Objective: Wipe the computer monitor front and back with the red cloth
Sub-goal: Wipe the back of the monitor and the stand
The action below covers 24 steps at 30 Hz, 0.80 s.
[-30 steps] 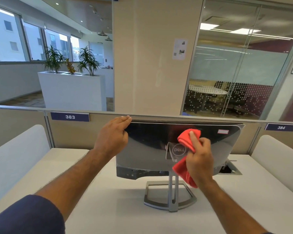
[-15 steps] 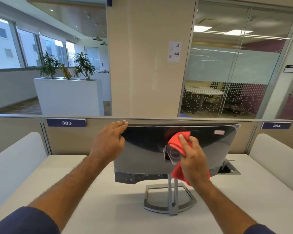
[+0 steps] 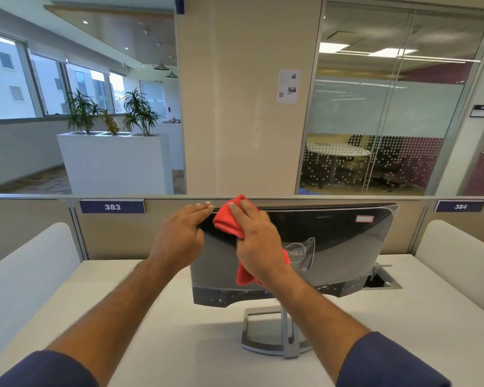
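Cloth moved off Dell logo

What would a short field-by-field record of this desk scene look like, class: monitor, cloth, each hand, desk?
monitor: back panel faces the camera, upright on its stand
cloth: red, pressed on the monitor's upper left back, near the top edge
right hand: fingers flat on the cloth
left hand: holds the monitor's top left corner
desk: white, bears the stand
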Each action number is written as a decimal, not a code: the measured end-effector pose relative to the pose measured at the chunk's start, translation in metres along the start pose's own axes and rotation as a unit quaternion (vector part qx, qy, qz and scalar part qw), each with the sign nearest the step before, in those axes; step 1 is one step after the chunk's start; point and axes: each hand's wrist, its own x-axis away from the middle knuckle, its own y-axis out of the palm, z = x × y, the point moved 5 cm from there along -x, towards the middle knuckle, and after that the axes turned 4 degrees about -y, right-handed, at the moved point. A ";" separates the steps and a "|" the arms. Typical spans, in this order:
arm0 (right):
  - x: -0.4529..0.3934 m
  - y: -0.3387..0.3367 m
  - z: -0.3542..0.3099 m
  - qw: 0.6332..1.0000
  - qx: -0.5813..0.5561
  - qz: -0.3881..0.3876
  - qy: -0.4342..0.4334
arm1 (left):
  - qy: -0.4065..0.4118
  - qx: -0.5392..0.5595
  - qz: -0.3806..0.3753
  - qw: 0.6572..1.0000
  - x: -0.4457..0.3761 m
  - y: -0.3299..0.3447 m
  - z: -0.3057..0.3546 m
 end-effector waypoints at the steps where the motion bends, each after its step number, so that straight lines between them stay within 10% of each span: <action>1: 0.000 0.003 -0.005 1.000 -0.010 -0.009 -0.015 | 0.003 0.003 -0.002 1.000 0.001 0.000 -0.001; 5: 0.006 -0.010 0.005 0.998 0.035 -0.001 -0.055 | 0.007 0.008 -0.014 1.000 0.001 0.001 -0.004; 11: 0.020 -0.030 0.047 0.988 0.031 0.080 0.126 | 0.003 0.006 -0.009 1.000 0.001 0.001 -0.003; 24: 0.000 0.026 -0.020 0.993 0.097 0.008 -0.061 | 0.006 0.097 -0.017 0.995 -0.004 -0.003 0.000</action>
